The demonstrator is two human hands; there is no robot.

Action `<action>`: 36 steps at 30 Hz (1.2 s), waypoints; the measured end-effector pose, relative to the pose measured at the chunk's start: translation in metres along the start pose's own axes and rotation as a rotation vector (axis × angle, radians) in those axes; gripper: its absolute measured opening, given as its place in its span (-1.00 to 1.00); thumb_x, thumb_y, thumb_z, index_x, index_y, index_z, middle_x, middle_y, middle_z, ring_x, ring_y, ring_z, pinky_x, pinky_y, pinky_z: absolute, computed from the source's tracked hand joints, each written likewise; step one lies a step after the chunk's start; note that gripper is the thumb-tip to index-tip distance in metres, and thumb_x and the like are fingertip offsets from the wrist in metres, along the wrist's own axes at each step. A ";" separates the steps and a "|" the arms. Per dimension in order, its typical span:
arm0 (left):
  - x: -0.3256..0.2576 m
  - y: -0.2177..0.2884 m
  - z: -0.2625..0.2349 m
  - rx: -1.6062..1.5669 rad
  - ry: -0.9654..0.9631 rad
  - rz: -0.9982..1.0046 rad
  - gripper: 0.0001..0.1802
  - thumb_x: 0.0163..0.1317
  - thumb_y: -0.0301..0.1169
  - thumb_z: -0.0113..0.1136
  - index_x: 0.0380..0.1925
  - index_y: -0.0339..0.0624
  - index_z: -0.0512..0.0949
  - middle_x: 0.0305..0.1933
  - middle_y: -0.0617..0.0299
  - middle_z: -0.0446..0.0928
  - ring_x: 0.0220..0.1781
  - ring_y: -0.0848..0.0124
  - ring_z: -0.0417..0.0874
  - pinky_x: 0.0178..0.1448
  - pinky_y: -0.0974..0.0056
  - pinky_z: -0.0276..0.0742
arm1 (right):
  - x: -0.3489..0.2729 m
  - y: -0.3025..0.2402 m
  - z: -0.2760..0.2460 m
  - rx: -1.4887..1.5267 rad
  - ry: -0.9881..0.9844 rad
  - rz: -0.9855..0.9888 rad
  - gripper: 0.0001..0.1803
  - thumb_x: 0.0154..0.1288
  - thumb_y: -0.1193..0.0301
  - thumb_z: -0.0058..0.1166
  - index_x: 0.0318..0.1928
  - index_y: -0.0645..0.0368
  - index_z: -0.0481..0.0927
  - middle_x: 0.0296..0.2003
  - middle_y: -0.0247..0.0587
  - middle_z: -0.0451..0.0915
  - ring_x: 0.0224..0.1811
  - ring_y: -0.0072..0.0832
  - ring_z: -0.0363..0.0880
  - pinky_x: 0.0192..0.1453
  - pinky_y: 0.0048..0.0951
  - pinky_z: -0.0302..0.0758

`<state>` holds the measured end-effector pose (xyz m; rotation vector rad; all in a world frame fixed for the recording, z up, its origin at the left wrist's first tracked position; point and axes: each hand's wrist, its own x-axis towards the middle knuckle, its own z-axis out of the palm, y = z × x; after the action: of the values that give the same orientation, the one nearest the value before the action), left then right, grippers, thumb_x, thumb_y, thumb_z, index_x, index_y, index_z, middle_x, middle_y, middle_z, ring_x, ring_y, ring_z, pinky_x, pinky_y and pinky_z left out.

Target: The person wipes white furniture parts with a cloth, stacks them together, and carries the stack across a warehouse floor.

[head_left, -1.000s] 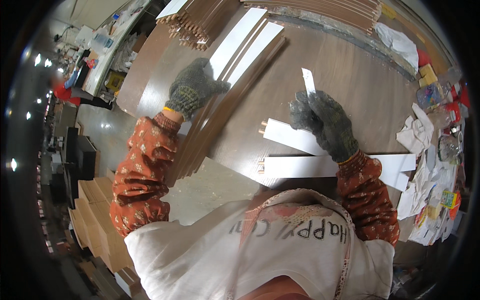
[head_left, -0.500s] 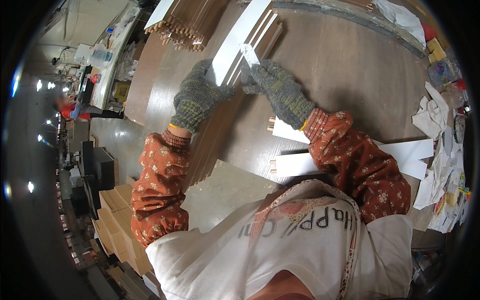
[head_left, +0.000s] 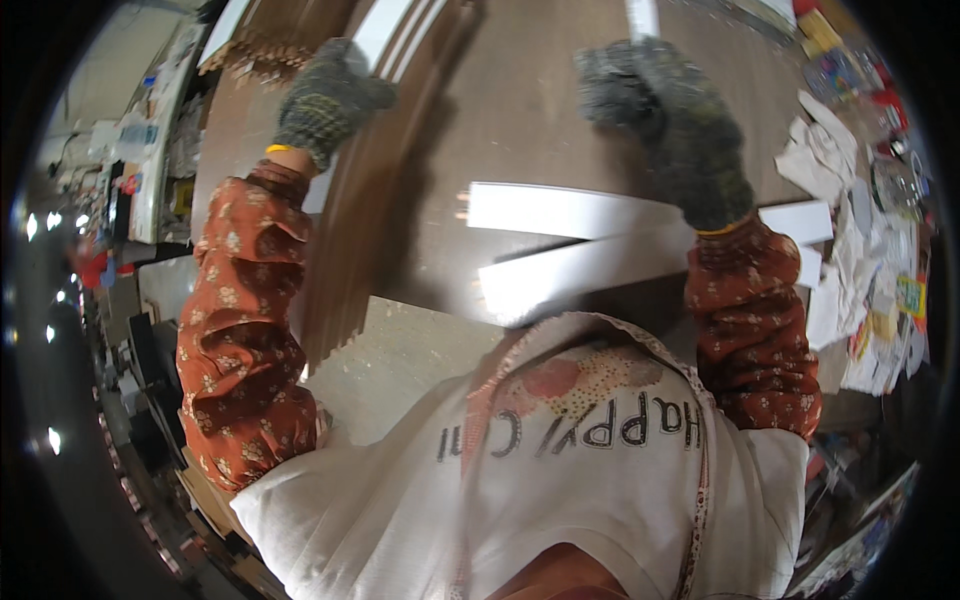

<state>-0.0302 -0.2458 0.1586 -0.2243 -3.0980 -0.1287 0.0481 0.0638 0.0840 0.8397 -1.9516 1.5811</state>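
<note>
Both my hands wear grey-green knitted gloves. At the upper left my left hand [head_left: 332, 100] grips a long white board [head_left: 382, 32] across its width, its thumb lying over the board. That board is in a row of narrow white-edged boards standing close together. My right hand [head_left: 672, 115], smeared by motion, is well to the right, closed on a narrow white strip [head_left: 643, 17] that sticks up past its fingers. Whether the strip is cloth or something stiffer I cannot tell. Two white boards [head_left: 570, 208] with pegs at their left ends lie crossed below my right hand.
A stack of brown boards with wooden pegs [head_left: 255, 62] lies at the far left of the brown table [head_left: 520, 110]. Crumpled white paper or cloth [head_left: 825, 150], bottles and scraps line the right side. Cardboard boxes [head_left: 205, 495] stand on the floor at lower left.
My right hand has moved right, away from the row of boards, carrying the white strip. My left hand stays at the board. The whole view has shifted.
</note>
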 end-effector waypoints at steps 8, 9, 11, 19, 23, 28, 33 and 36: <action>-0.001 0.011 0.004 0.194 0.399 0.407 -0.09 -0.13 -0.06 0.42 0.18 -0.28 0.26 -0.01 -0.09 0.50 0.01 0.11 0.56 0.08 0.12 0.46 | -0.099 -0.052 -0.109 -0.222 0.253 0.430 -0.61 0.41 0.23 -0.21 -0.11 0.34 0.49 -0.20 -0.06 0.60 -0.18 -0.29 0.59 0.00 -0.29 0.52; -0.009 0.028 -0.001 0.231 0.562 0.584 -0.06 -0.13 -0.05 0.43 0.20 -0.28 0.24 0.02 -0.11 0.49 0.04 0.11 0.55 0.10 0.12 0.45 | -0.110 -0.051 -0.115 0.158 0.387 0.575 -0.64 0.42 0.25 -0.20 -0.06 0.32 0.47 -0.18 -0.08 0.58 -0.17 -0.31 0.58 0.02 -0.26 0.51; -0.029 0.098 0.007 -0.132 0.063 0.595 0.04 -0.17 0.02 0.43 0.26 -0.25 0.17 0.14 -0.14 0.40 0.19 0.03 0.43 0.22 0.08 0.38 | -0.135 -0.053 -0.122 0.461 0.680 0.693 -0.65 0.43 0.26 -0.20 -0.04 0.28 0.47 -0.16 -0.11 0.57 -0.18 -0.35 0.58 0.00 -0.22 0.52; -0.114 0.201 0.085 0.052 -0.305 0.564 -0.14 -0.07 -0.10 0.31 0.24 -0.12 0.19 0.16 -0.01 0.37 0.23 0.02 0.35 0.36 -0.04 0.08 | -0.156 -0.057 -0.129 0.803 0.609 0.712 -0.69 0.40 0.27 -0.15 -0.08 0.24 0.50 -0.12 -0.05 0.57 -0.14 -0.27 0.57 0.04 -0.13 0.49; -0.101 0.182 0.094 -0.141 -0.321 0.669 -0.32 -0.04 -0.29 0.26 0.15 -0.10 0.32 -0.02 -0.03 0.48 0.03 0.05 0.51 0.13 0.09 0.40 | -0.184 -0.059 -0.154 0.828 0.783 0.760 -0.71 0.38 0.26 -0.10 -0.18 0.25 0.50 -0.18 -0.06 0.57 -0.20 -0.28 0.55 -0.09 -0.22 0.51; -0.103 0.195 0.076 -0.118 -0.445 0.652 -0.26 -0.04 -0.27 0.31 0.20 -0.11 0.27 0.03 -0.05 0.47 0.05 0.04 0.50 0.11 0.07 0.42 | -0.208 -0.046 -0.200 0.852 0.829 0.688 -0.68 0.36 0.28 -0.08 -0.09 0.29 0.49 -0.18 -0.04 0.56 -0.24 -0.29 0.52 -0.11 -0.27 0.48; -0.116 0.199 0.074 -0.034 -0.404 0.589 -0.19 -0.05 -0.23 0.34 0.23 -0.12 0.22 0.11 -0.11 0.40 0.13 -0.01 0.44 0.18 0.06 0.38 | -0.208 -0.043 -0.235 0.724 0.863 0.677 -0.60 0.39 0.24 -0.14 0.00 0.36 0.44 -0.12 -0.01 0.54 -0.11 -0.29 0.51 0.04 -0.24 0.47; -0.123 0.202 0.077 -0.013 -0.194 0.660 -0.17 -0.06 -0.19 0.36 0.23 -0.12 0.22 0.13 -0.13 0.37 0.17 -0.04 0.40 0.21 0.03 0.34 | -0.217 -0.033 -0.259 0.729 0.894 0.659 -0.58 0.42 0.22 -0.19 0.05 0.35 0.40 -0.05 -0.01 0.53 0.02 -0.21 0.50 0.21 -0.14 0.38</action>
<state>0.1190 -0.0572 0.0934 -1.2935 -3.0065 -0.1084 0.2200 0.3468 0.0076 -0.3738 -1.0011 2.5048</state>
